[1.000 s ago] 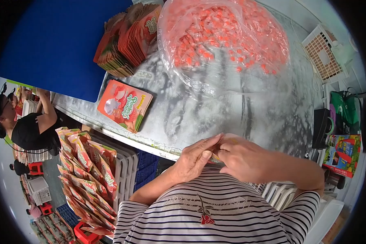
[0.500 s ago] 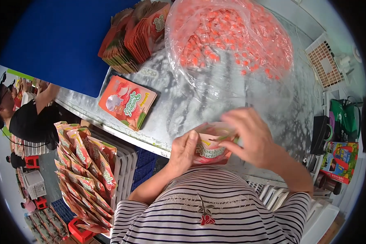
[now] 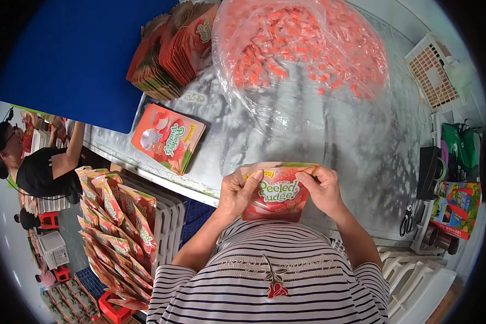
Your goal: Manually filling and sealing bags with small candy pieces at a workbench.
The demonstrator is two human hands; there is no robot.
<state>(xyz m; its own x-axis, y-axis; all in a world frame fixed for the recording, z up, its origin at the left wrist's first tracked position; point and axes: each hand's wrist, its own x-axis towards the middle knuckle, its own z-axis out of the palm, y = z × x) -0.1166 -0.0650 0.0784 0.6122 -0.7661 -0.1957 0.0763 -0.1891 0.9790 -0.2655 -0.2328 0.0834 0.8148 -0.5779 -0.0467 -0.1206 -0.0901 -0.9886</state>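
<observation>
Between my two hands, close to my body at the table's near edge, is a pink and red candy pouch (image 3: 278, 197) with its printed front toward me. My left hand (image 3: 238, 193) grips its left side, thumb across the front. My right hand (image 3: 324, 189) pinches the top right corner between thumb and fingers. The pouch's top edge looks flat and drawn together; whether it is sealed I cannot tell. Left of it on the table lies a small stack of flat pouches (image 3: 167, 137). Farther away, a clear plastic bag (image 3: 286, 110) spreads around many small red-wrapped candies (image 3: 286, 46).
Bundled pouches (image 3: 173, 51) stand at the far left beside a blue panel (image 3: 65, 59). Filled pouches (image 3: 116, 232) stand in a white crate (image 3: 167, 227) at my left. Scissors (image 3: 406, 220) and a plastic basket (image 3: 432, 70) are at the right. A co-worker (image 3: 43, 162) works at left.
My right hand, blurred above the pouch's open mouth before, now pinches its top right corner. The pouch's mouth has flattened and its front has turned more fully toward me.
</observation>
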